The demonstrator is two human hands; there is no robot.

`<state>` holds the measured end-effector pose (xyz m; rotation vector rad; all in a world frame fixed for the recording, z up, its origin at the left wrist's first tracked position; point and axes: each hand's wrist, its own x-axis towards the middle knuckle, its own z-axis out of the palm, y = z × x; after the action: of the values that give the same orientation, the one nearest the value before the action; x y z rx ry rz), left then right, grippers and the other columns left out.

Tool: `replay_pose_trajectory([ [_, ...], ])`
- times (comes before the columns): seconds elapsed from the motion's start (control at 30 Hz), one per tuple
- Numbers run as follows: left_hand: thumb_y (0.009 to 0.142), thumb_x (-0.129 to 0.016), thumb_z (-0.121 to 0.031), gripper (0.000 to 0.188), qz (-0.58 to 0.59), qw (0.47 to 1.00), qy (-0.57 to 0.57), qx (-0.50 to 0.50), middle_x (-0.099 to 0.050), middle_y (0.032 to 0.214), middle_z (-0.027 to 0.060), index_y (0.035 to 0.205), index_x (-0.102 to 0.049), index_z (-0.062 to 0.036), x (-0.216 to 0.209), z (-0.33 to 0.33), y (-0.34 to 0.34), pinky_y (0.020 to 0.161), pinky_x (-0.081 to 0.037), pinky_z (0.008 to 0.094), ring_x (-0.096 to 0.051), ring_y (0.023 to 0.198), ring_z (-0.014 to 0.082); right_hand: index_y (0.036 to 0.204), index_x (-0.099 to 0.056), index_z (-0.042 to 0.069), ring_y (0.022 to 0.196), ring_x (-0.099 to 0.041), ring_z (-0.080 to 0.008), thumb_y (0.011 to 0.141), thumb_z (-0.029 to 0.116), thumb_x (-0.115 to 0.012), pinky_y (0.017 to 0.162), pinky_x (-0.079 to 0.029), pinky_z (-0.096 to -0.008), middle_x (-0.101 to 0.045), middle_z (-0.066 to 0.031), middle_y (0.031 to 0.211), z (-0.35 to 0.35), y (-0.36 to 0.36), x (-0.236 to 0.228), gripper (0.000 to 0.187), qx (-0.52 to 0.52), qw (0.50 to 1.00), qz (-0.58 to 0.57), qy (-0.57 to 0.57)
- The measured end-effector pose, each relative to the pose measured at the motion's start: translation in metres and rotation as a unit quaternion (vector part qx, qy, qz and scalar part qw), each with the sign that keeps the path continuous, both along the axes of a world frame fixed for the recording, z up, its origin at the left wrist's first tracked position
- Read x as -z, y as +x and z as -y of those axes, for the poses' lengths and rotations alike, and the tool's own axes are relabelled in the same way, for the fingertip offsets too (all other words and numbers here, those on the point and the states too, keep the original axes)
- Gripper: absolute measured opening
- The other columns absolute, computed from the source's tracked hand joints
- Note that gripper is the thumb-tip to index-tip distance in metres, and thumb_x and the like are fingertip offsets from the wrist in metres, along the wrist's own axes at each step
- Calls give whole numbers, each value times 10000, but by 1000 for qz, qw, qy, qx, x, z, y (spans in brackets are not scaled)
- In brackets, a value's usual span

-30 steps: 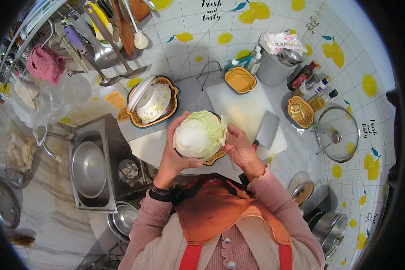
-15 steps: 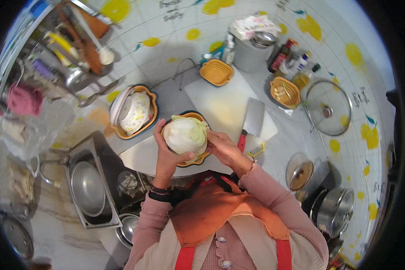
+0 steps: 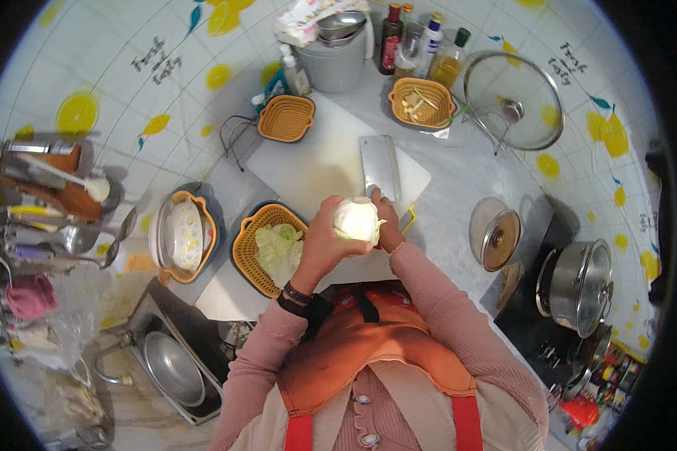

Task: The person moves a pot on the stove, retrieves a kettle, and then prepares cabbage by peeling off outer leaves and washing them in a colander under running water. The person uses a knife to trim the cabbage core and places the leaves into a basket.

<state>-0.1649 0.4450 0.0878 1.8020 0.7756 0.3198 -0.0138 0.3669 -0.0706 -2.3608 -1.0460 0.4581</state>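
Head view, left to right: an orange basket (image 3: 247,254) holds pale leaves (image 3: 280,252); the left hand (image 3: 320,244) grips a cabbage (image 3: 353,219) with curled fingers, near the right hand (image 3: 390,224), whose fingers overlap the cleaver's (image 3: 381,164) handle end, closure unclear. Probably firm, weighty, slick, the cabbage suits cupping round its broad sides.

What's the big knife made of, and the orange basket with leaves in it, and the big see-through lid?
The knife blade looks like metal, probably steel: it's grey, flat and softly shiny. The orange basket seems to be smooth plastic, moulded with little holes. The big lid looks like clear glass, maybe plastic, since the wall shows through; its shiny rim looks metal.
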Motion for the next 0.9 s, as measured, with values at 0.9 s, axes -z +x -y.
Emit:
replay_pose_trajectory([
  [0.9, 583, -881, -344, 773, -201, 950, 218, 94, -485, 1290, 224, 1289, -576, -268, 90, 16, 58, 1026, -397, 508, -388, 1190, 435, 877, -580, -13, 685, -612, -469, 897, 185, -631, 615, -476, -515, -610, -260, 729, 138, 51, -137, 205, -111, 981, -156, 14],
])
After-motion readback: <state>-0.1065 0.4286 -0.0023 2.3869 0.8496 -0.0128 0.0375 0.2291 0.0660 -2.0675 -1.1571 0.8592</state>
